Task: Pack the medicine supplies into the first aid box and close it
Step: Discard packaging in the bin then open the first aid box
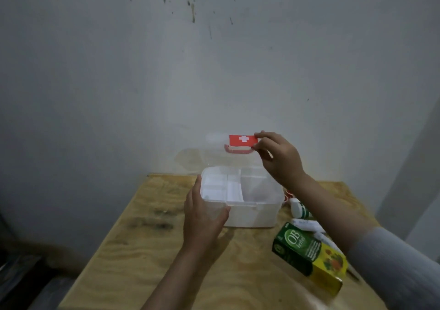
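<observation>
Table (166,250): pale plywood, dark smudges noted left of centre.
Carton (309,255): green and yellow, marked "OB herbal", laid on its side at the near right of the table.
Other supplies: a white bottle with green label (300,209) and white tube-like items (309,226) are seen between the carton and the box, partly hidden by the right forearm.
Left hand (203,216): laid flat against the near-left corner of the first aid box (252,214), fingers spread, thumb on the front wall.
First aid box: translucent white, set mid-table, open; an inner divided tray is visible.
Lid (214,159): clear, raised upright behind the box, red cross label (242,140) and red handle (238,151) on it.
Right hand (278,159): lid's upper right edge is pinched between thumb and forefinger, beside the label.
Wall (214,59): grey-white, dark specks near the top.
</observation>
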Motion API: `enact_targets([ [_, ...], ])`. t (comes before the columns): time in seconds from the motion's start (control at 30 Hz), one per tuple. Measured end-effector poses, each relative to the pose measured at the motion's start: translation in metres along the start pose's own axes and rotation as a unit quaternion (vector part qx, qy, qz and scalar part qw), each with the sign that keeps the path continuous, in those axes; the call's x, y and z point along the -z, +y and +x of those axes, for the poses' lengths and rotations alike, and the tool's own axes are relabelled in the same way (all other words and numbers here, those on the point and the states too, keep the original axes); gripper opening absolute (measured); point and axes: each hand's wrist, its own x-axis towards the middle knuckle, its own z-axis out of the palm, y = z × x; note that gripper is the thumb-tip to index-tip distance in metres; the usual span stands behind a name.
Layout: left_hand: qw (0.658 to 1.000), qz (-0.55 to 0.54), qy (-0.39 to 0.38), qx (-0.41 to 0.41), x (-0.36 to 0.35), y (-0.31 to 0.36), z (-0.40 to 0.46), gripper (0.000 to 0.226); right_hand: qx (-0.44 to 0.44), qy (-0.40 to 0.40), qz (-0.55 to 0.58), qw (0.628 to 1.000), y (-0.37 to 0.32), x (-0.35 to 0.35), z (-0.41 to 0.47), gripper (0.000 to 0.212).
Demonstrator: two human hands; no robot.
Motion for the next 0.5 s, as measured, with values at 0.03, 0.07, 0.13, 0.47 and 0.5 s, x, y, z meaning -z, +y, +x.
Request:
enact_targets([
  [0.03,1.000,0.004,-0.002,-0.002,0.000,0.000,0.001,0.097,-0.007,-0.009,0.000,1.000,0.005,-0.004,0.008,0.006],
  [0.07,1.000,0.010,-0.004,-0.003,0.001,-0.001,0.002,0.097,-0.014,-0.016,0.002,1.000,0.010,-0.007,0.015,0.004],
  [0.13,1.000,0.022,-0.005,0.001,0.001,-0.002,0.004,0.098,-0.029,-0.027,0.010,0.999,0.019,-0.014,0.027,0.006],
  [0.47,1.000,0.025,-0.010,-0.011,-0.002,-0.007,0.011,0.097,-0.102,-0.182,-0.033,0.977,0.051,-0.045,0.056,0.048],
  [0.5,1.000,0.026,-0.010,-0.010,-0.003,-0.008,0.012,0.097,-0.104,-0.198,-0.038,0.974,0.054,-0.046,0.058,0.051],
])
